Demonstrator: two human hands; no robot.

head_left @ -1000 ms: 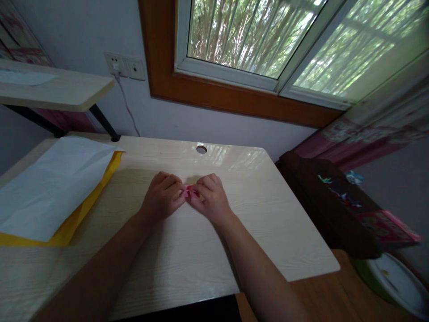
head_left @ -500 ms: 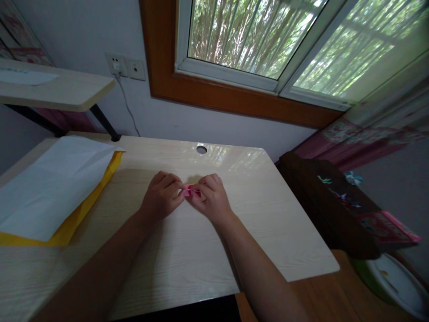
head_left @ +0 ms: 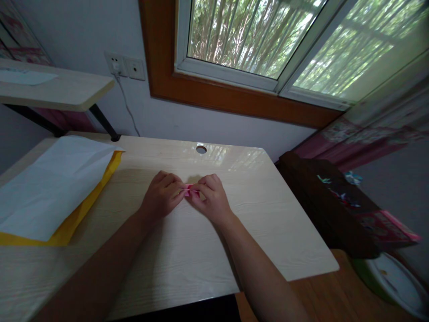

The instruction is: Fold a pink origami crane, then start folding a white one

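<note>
A small piece of folded pink paper (head_left: 188, 189) is held between my two hands, just over the middle of the pale wooden desk (head_left: 187, 255). My left hand (head_left: 162, 193) pinches its left side between thumb and fingers. On the other side my right hand (head_left: 211, 196) grips it in the same way, fingers curled. Much of the paper is hidden by the fingertips, so its exact shape cannot be made out.
White sheets (head_left: 56, 183) lie over yellow paper (head_left: 90, 205) on the desk's left. Behind them stands a raised shelf (head_left: 77, 91). A round cable hole (head_left: 201, 150) sits near the back edge. To the right is a dark wooden cabinet (head_left: 321, 197) with small items.
The left fingers have shifted slightly over the pink paper, and a little less of it shows. Both hands otherwise stay in place.
</note>
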